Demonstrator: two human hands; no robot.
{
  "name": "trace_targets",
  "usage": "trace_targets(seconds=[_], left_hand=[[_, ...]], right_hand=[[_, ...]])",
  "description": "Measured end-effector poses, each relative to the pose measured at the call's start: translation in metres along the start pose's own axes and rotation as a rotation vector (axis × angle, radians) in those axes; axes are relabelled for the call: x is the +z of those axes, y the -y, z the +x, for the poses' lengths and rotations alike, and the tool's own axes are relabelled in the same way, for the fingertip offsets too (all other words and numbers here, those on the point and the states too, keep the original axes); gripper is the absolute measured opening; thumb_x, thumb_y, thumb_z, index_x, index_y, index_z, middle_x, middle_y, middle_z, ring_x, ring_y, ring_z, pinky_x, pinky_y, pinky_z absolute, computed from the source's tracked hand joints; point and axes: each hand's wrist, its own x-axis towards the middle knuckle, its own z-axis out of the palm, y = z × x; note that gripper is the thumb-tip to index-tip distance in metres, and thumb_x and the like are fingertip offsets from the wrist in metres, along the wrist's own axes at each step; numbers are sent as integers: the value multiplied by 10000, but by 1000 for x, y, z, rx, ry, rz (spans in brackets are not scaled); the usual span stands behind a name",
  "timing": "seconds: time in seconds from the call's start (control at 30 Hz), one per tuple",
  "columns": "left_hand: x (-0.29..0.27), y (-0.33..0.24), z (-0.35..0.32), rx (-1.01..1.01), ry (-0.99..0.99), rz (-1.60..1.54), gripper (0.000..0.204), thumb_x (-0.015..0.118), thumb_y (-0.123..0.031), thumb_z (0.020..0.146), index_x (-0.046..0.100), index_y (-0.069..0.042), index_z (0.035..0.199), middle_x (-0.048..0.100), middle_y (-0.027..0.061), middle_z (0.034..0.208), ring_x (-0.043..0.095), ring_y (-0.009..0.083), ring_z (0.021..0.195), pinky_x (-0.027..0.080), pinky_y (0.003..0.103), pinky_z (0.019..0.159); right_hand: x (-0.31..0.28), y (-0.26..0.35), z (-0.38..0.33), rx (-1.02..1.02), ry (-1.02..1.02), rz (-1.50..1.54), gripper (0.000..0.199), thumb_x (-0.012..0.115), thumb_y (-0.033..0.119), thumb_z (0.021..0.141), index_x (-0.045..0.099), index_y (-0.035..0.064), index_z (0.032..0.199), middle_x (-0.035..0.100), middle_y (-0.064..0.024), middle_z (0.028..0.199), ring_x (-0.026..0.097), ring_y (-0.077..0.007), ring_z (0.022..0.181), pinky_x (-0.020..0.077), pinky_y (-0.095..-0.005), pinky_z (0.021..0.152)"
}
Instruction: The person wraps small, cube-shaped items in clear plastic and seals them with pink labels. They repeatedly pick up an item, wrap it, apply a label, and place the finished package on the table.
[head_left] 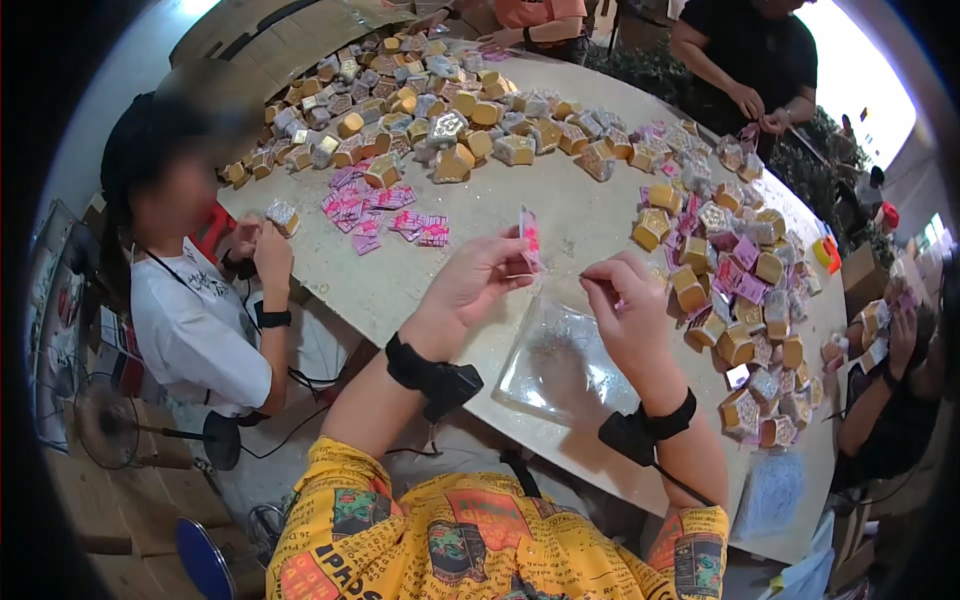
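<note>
Overhead, left hand pinches a pink slip (pale round table, crowded).

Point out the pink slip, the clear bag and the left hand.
pink slip [529, 238], head view, middle of the slip above the fingers.
clear bag [556, 366], head view, its flat middle on the table.
left hand [478, 275], head view, back of the hand.

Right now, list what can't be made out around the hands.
Head view only:
- Right hand: its pinched fingertips are too small to show what they hold, if anything.
- Pink slip in the left hand: print too small.
- Clear bag: contents blurred by glare and shadow.
</note>
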Motion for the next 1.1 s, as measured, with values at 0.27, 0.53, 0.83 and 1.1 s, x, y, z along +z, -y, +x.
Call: trace_targets(seconds=[0.27,0.53,0.83,1.1], left_hand=[[-3,10,13,-47,54,-23,188,619,-160,892,619,-58,1050,649,66,947,625,184,894,514,328,831],[-17,11,13,-60,-39,-43,168,629,-162,885,626,-59,1018,655,72,914,635,193,883,521,343,825],[-21,10,6,-70,-12,-103,135,631,-145,876,622,-63,984,657,64,894,640,194,878,523,353,820],[-17,12,4,-115,21,-141,132,626,-142,880,620,-54,978,657,74,886,641,199,865,524,359,826]], right_hand=[[11,-22,10,60,100,-46,66,632,50,814,631,-12,836,601,-115,753,596,-226,602,468,-338,567],[15,-23,28,550,413,511,111,639,75,853,643,-33,876,620,-17,745,554,-84,615,462,-224,567],[16,-28,24,226,138,-90,79,642,45,793,632,-22,833,624,-163,771,629,-277,697,493,-355,645],[-2,-26,16,340,372,-129,161,680,86,767,660,-13,893,623,-148,804,629,-255,694,498,-352,663]])
